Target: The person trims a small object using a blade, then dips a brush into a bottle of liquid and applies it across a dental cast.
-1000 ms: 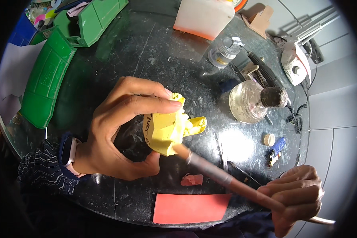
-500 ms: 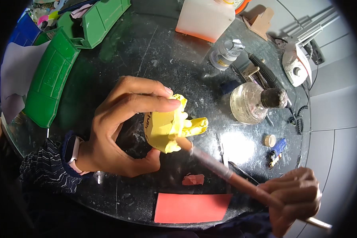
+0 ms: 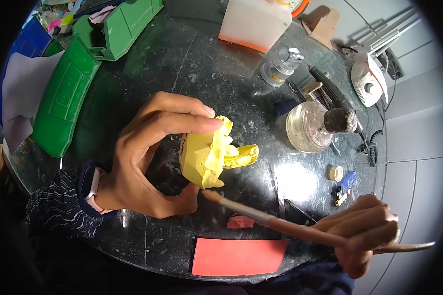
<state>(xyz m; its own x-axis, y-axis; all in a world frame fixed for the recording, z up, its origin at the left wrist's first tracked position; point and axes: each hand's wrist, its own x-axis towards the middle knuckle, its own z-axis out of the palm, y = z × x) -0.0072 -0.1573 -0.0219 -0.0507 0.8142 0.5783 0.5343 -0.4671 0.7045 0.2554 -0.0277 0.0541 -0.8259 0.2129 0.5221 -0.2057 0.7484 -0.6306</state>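
Note:
My left hand point(image 3: 150, 160) grips a yellow plaster dental cast point(image 3: 199, 160) by its edges, fingers on top and thumb below. The cast is tilted, with its tooth side facing right and a row of teeth jutting out. Dark handwriting shows on its base. My right hand point(image 3: 362, 236) is closed round the handle of a brush point(image 3: 295, 227). Its bristle tip lies beside my left thumb, just below the lower edge of the cast; whether it touches I cannot tell. Under the brush lie a torn red scrap point(image 3: 240, 221) and a red wax sheet point(image 3: 240, 256) on the dark table.
Right of the cast stand a glass spirit lamp point(image 3: 307, 129) with a dark cap and an open glass jar point(image 3: 279, 69). A corded handpiece point(image 3: 327, 88), white control box point(image 3: 368, 81) and blue lighter point(image 3: 346, 182) lie farther right. Green bins point(image 3: 66, 98) fill the far left.
The brush tip has moved down and left, from the tooth side of the cast to below its lower edge. The brush now lies flatter. My left hand has turned the cast slightly.

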